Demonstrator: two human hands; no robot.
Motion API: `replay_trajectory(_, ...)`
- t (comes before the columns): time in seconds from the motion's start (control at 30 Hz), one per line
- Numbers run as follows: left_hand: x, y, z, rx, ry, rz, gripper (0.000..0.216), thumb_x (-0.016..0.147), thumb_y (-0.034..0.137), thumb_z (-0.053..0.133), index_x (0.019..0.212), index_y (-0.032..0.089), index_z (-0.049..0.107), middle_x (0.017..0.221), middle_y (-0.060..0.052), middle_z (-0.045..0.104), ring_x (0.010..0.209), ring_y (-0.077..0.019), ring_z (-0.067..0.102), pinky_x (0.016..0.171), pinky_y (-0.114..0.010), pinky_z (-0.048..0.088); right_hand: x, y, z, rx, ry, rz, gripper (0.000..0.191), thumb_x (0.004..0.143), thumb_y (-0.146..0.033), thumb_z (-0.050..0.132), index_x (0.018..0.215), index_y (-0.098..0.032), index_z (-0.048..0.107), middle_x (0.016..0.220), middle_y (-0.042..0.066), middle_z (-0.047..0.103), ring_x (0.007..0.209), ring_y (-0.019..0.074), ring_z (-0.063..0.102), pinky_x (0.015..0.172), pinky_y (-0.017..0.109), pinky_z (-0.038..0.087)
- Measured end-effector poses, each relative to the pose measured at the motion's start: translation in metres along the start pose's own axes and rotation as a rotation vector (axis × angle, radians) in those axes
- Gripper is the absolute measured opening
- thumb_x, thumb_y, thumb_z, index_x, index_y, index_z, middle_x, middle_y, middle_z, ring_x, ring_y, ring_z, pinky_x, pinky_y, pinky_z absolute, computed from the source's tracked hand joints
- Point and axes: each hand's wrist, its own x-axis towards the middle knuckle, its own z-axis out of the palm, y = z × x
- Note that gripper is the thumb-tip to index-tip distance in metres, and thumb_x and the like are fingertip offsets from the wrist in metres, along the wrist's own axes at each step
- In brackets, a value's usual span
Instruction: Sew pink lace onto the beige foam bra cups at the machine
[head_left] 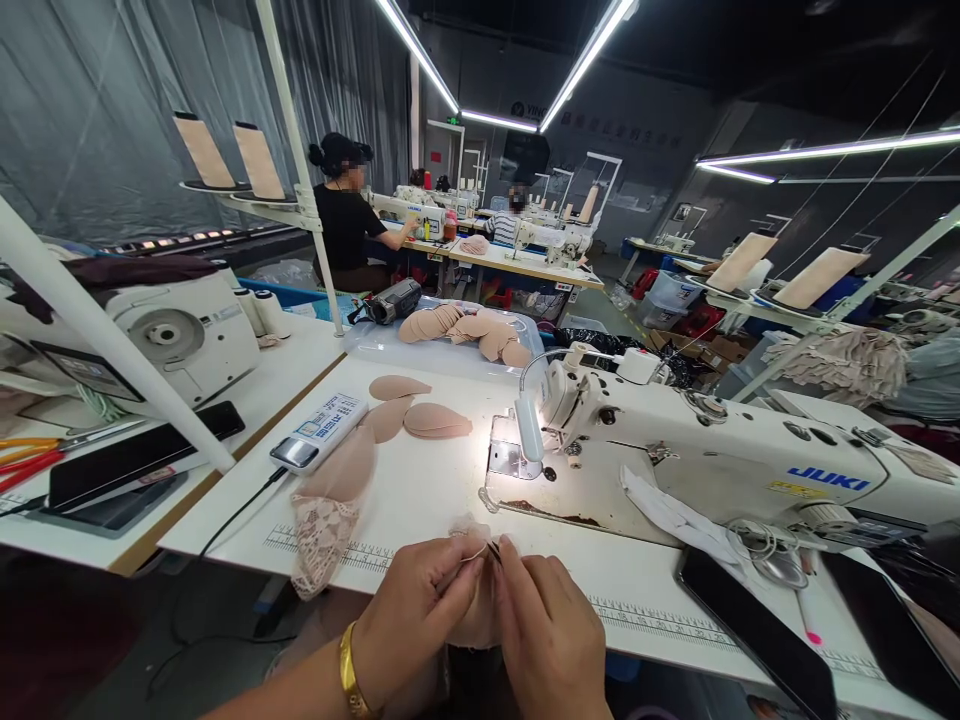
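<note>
My left hand (420, 610), with a gold bracelet at the wrist, pinches the edge of a beige fabric piece (474, 622). Close against it, my right hand (551, 625) is closed too, its fingertips at the top of that piece. A small dark pointed thing (493, 549) shows between the fingertips; its kind is hidden. To the left, a lace-trimmed beige cup (326, 525) hangs over the table's front edge. Beyond it lie several beige teardrop-shaped pads (437, 421). The sewing machine (690, 440) stands to the right, its lamp lighting the needle area.
A white power bank (319, 432) with a cable rests at the left. Behind are a plastic tray (367, 350) of pads and a camcorder (395, 301). Phones (757, 630) lie at the right. A second machine (180, 330) stands left; a co-worker (349, 220) sits farther back.
</note>
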Motion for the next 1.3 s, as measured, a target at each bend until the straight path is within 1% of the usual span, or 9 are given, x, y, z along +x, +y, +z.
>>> replay_trajectory(0.13, -0.003, -0.002, 0.003, 0.117, 0.018, 0.047, 0.029, 0.102, 0.027, 0.045, 0.087, 0.020, 0.068, 0.070, 0.001, 0.067, 0.062, -0.0142, 0.063, 0.062, -0.023, 0.049, 0.002, -0.001, 0.000, -0.008, -0.011, -0.016, 0.026, 0.104, -0.010, 0.046, 0.123, -0.012, 0.064, 0.078, 0.006, 0.064, 0.064, 0.0170, 0.051, 0.058, 0.030, 0.038)
replay_trajectory(0.27, -0.002, -0.003, 0.001, 0.121, -0.010, 0.096, 0.026, 0.099, 0.023, 0.044, 0.095, 0.021, 0.070, 0.081, -0.001, 0.073, 0.074, -0.0161, 0.069, 0.070, -0.024, 0.051, 0.000, 0.001, -0.001, 0.028, -0.034, -0.005, 0.027, 0.104, -0.012, 0.046, 0.125, -0.014, 0.064, 0.076, 0.004, 0.063, 0.063, 0.0167, 0.053, 0.057, 0.028, 0.042)
replay_trajectory(0.47, 0.003, 0.000, -0.011, -0.130, -0.084, -0.135, 0.028, 0.101, 0.032, 0.050, 0.104, 0.024, 0.076, 0.090, 0.000, 0.076, 0.085, -0.0171, 0.070, 0.078, -0.024, 0.051, 0.002, 0.013, -0.011, 0.376, -0.195, 0.357, 0.030, 0.103, -0.032, 0.056, 0.130, -0.020, 0.058, 0.103, 0.007, 0.071, 0.078, 0.0166, 0.067, 0.067, 0.025, 0.056)
replay_trajectory(0.57, 0.004, 0.002, -0.013, -0.243, -0.112, -0.184, 0.030, 0.101, 0.037, 0.051, 0.101, 0.021, 0.077, 0.092, -0.001, 0.076, 0.089, -0.0189, 0.069, 0.081, -0.025, 0.051, 0.006, 0.018, -0.011, 0.512, -0.337, 0.461, 0.020, 0.103, -0.038, 0.054, 0.108, -0.021, 0.064, 0.088, 0.003, 0.071, 0.067, 0.0148, 0.065, 0.059, 0.022, 0.053)
replay_trajectory(0.7, 0.005, 0.003, -0.014, -0.309, -0.090, -0.279, 0.034, 0.099, 0.044, 0.054, 0.092, 0.018, 0.075, 0.091, -0.003, 0.075, 0.088, -0.0206, 0.068, 0.080, -0.026, 0.050, 0.004, 0.025, -0.007, 0.445, -0.346, 0.417, 0.030, 0.105, -0.038, 0.046, 0.083, -0.021, 0.057, 0.069, -0.001, 0.062, 0.060, 0.0149, 0.059, 0.053, 0.023, 0.046)
replay_trajectory(0.83, 0.008, 0.001, -0.015, -0.317, -0.060, -0.316, 0.038, 0.097, 0.048, 0.055, 0.088, 0.016, 0.074, 0.087, -0.004, 0.075, 0.083, -0.0202, 0.066, 0.077, -0.027, 0.050, -0.002, 0.028, -0.008, 0.433, -0.347, 0.410, 0.020, 0.103, -0.039, 0.052, 0.108, -0.021, 0.061, 0.084, 0.001, 0.070, 0.068, 0.0159, 0.066, 0.059, 0.024, 0.053)
replay_trajectory(0.93, 0.010, 0.002, -0.015, -0.328, -0.037, -0.308, 0.040, 0.097, 0.049, 0.054, 0.089, 0.016, 0.075, 0.088, -0.005, 0.075, 0.083, -0.0206, 0.066, 0.077, -0.027, 0.051, -0.004, 0.023, -0.011, 0.420, -0.291, 0.366, 0.031, 0.103, -0.035, 0.054, 0.131, -0.022, 0.053, 0.100, 0.005, 0.071, 0.078, 0.0165, 0.069, 0.068, 0.025, 0.057)
replay_trajectory(1.1, 0.010, 0.004, -0.012, -0.328, -0.023, -0.265, 0.033, 0.097, 0.044, 0.056, 0.098, 0.018, 0.077, 0.096, -0.005, 0.077, 0.090, -0.0212, 0.070, 0.083, -0.027, 0.054, 0.002, 0.010, -0.011, 0.253, -0.178, 0.145, 0.022, 0.105, -0.024, 0.050, 0.124, -0.018, 0.058, 0.083, 0.005, 0.064, 0.069, 0.0182, 0.062, 0.061, 0.028, 0.052)
replay_trajectory(1.3, 0.006, 0.006, -0.011, -0.313, -0.011, -0.226, 0.031, 0.099, 0.040, 0.056, 0.104, 0.020, 0.079, 0.102, -0.004, 0.078, 0.092, -0.0201, 0.072, 0.086, -0.026, 0.055, 0.004, 0.006, -0.006, 0.097, -0.136, 0.075, 0.021, 0.105, -0.022, 0.049, 0.121, -0.015, 0.061, 0.077, 0.004, 0.061, 0.066, 0.0181, 0.057, 0.058, 0.030, 0.044)
